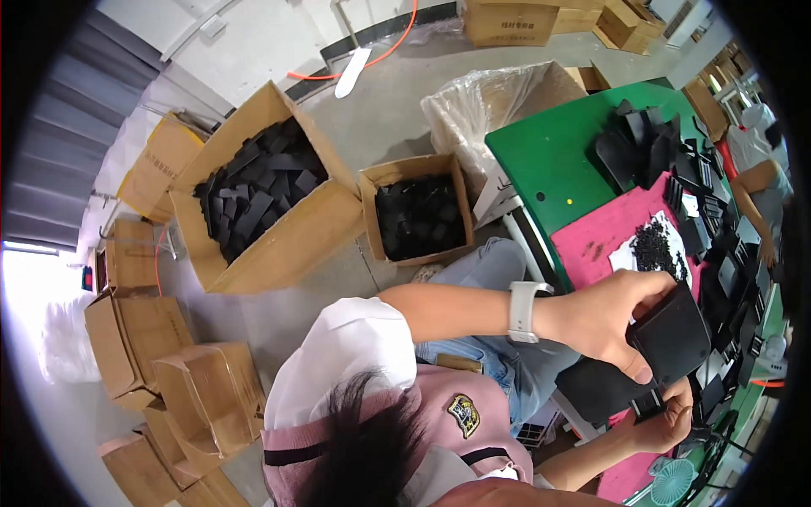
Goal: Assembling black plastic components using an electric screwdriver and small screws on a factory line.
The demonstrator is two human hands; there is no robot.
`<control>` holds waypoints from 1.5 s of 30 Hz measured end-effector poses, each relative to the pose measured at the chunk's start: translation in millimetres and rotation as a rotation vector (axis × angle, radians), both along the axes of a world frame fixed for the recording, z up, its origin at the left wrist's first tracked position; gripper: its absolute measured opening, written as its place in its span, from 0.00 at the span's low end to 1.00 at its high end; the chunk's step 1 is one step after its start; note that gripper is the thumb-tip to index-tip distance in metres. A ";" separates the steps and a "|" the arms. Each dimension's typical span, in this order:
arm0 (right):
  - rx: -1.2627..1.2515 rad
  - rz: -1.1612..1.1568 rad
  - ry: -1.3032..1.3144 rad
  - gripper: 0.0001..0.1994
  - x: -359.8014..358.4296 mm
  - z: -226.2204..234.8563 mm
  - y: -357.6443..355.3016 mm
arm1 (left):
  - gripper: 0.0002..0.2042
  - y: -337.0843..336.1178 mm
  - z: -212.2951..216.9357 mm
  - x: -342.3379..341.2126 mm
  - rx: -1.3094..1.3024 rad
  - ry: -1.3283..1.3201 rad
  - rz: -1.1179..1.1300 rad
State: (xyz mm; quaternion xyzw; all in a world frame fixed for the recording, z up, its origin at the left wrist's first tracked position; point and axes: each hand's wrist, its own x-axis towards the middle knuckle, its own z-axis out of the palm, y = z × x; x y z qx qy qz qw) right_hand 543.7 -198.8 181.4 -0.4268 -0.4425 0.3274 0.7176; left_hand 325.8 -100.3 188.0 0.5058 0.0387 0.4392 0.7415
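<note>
My left hand (pixel 604 321), with a white watch on its wrist, grips a flat black square part (pixel 676 334) by its near edge, thumb pressed on the face. Just below it, my right hand (pixel 667 422) is closed around a small black piece (pixel 646 407) that touches the square part's lower corner. Both hands hover over the edge of a pink mat (pixel 604 228) on a green table (pixel 549 152). A dark flat piece (pixel 591 389) lies on my lap under the hands.
Black parts are piled on the table (pixel 642 144), and small black bits lie on a white sheet (pixel 655 249). Two open cardboard boxes (pixel 253 186) (pixel 418 215) of black parts stand on the floor. Another person (pixel 760 177) works at the far end. Folded cartons (pixel 169 372) are stacked nearby.
</note>
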 end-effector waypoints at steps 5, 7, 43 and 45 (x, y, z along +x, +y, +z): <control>-0.023 0.151 -0.532 0.20 -45.7 30.9 10.5 | 0.41 13.6 11.7 -107.2 0.601 0.656 0.945; -0.170 0.040 -0.479 0.16 -73.0 39.3 20.5 | 0.33 22.7 2.2 -174.9 -0.232 0.444 1.092; 0.142 -0.261 -1.254 0.05 -21.6 -20.5 31.1 | 0.22 177.7 14.6 6.2 0.764 0.708 1.180; 0.123 -0.261 -1.235 0.05 -21.1 -21.9 29.9 | 0.20 159.8 11.1 -66.0 0.421 0.786 1.290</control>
